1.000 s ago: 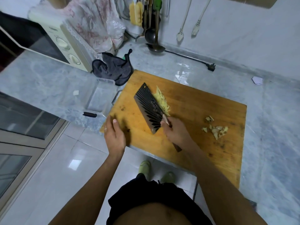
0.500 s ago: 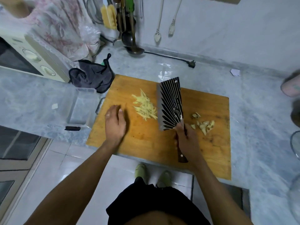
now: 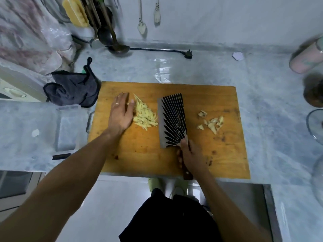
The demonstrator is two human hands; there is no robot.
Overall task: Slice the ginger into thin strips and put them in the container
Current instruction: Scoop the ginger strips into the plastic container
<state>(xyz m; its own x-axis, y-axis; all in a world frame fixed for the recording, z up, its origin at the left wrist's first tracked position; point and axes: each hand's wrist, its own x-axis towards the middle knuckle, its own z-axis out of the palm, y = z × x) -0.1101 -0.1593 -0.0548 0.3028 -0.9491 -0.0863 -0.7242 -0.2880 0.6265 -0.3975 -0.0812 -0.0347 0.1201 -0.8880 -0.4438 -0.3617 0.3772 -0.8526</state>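
Note:
A pile of thin ginger strips (image 3: 145, 116) lies on the wooden cutting board (image 3: 218, 154), left of centre. My left hand (image 3: 121, 113) rests flat on the board with straight fingers, its thumb side touching the pile's left edge. My right hand (image 3: 189, 154) grips the wooden handle of a dark ribbed cleaver (image 3: 173, 119), whose blade lies just right of the strips. Ginger scraps (image 3: 212, 122) sit further right on the board. A clear plastic container (image 3: 67, 126) stands on the counter left of the board.
A dark cloth (image 3: 71, 89) lies at the board's back left corner, beside a microwave (image 3: 15, 88). Ladles (image 3: 111, 41) and a power plug (image 3: 188, 54) are behind. Jars (image 3: 307, 56) and a glass lid (image 3: 314, 124) stand at the right. A small black object (image 3: 61, 156) lies near the counter's front edge.
The cleaver swung from the left of the strips to their right side. My left hand slid forward from the board's front edge up against the pile.

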